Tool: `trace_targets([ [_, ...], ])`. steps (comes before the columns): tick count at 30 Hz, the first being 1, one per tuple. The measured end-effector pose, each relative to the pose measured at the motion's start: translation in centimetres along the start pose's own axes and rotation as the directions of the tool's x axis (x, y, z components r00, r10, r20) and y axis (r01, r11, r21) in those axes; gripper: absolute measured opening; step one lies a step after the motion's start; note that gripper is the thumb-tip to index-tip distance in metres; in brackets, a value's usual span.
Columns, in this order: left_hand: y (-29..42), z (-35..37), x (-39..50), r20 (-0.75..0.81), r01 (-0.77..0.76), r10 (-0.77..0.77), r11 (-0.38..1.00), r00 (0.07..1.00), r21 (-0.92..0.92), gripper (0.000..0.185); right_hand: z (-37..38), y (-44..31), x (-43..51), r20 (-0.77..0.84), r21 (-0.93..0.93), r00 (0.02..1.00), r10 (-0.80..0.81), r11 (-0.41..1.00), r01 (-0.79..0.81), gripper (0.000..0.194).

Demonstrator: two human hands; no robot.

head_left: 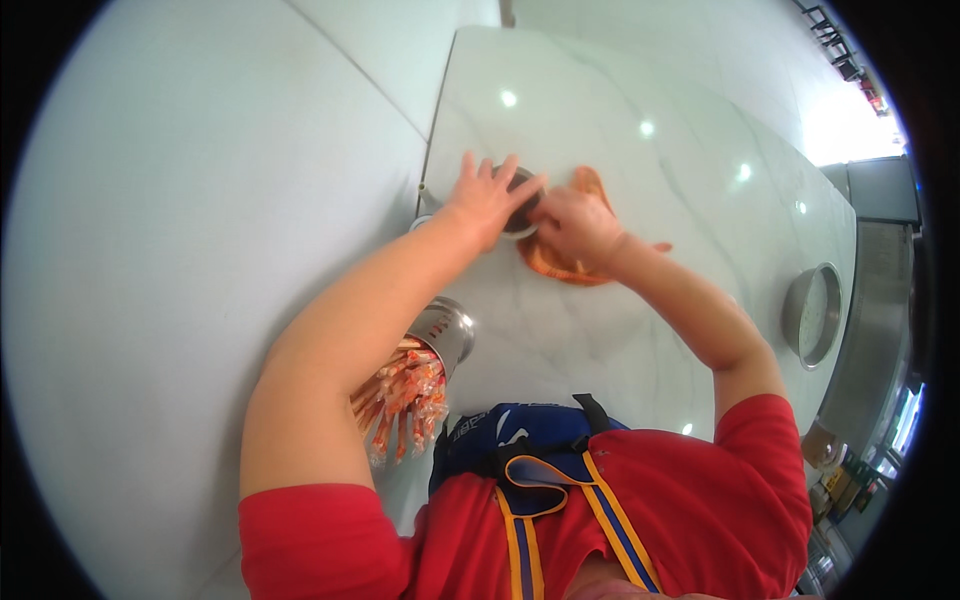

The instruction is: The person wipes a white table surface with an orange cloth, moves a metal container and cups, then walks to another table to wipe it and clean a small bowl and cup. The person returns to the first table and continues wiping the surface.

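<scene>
A round container with a pale rim and dark contents stands on the marble-patterned table. My left hand lies across its left side, fingers spread above the opening; whether it grips the container is unclear. At the opposite rim, my right hand is curled and slightly blurred, with its fingertips at the opening. I cannot tell whether it holds anything. An orange cloth lies bunched beneath the right hand, partly covered by it. Behind my left wrist, a white spouted vessel is mostly hidden.
Wrapped chopsticks fill a metal canister under my left forearm. A pale wall borders the table's left side. A steel bowl sits near the right edge. A blue waist bag hangs at my front.
</scene>
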State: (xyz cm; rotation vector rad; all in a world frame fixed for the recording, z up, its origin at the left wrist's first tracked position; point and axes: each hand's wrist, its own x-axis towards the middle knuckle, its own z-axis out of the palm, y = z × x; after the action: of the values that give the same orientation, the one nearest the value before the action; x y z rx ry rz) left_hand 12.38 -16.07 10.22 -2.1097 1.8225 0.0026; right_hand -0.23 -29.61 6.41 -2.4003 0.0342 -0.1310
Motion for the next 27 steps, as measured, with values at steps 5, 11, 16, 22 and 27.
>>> trace_targets([
  [5, -0.2, -0.8, 1.4, 0.221, -0.038, 0.054, 0.997, 0.974, -0.073, 0.097, -0.7, 0.4, 0.2, 0.045, -0.052, 0.999, 0.007, 0.999, -0.005, 0.01],
  [11, 0.9, -1.8, 1.2, 0.211, 0.046, -0.026, 0.995, 0.977, -0.092, 0.098, 0.2, -1.7, -1.2, 0.017, -0.001, 0.98, 0.2, 0.98, -0.2, 0.012],
  [16, 1.7, -1.4, 1.1, 0.196, 0.121, -0.102, 0.989, 0.975, -0.088, 0.097, 0.6, -3.3, -1.6, 0.082, 0.129, 0.92, 0.383, 0.911, -0.391, 0.017],
  [22, 2.0, -0.9, 0.9, 0.191, 0.164, -0.143, 0.982, 0.971, -0.097, 0.096, 0.2, -4.4, -1.1, 0.21, 0.24, 0.832, 0.513, 0.798, -0.553, 0.025],
  [27, 2.1, -0.8, 0.8, 0.174, 0.169, -0.154, 0.983, 0.973, -0.077, 0.095, -0.5, -4.5, -0.2, 0.324, 0.308, 0.766, 0.556, 0.703, -0.641, 0.024],
])
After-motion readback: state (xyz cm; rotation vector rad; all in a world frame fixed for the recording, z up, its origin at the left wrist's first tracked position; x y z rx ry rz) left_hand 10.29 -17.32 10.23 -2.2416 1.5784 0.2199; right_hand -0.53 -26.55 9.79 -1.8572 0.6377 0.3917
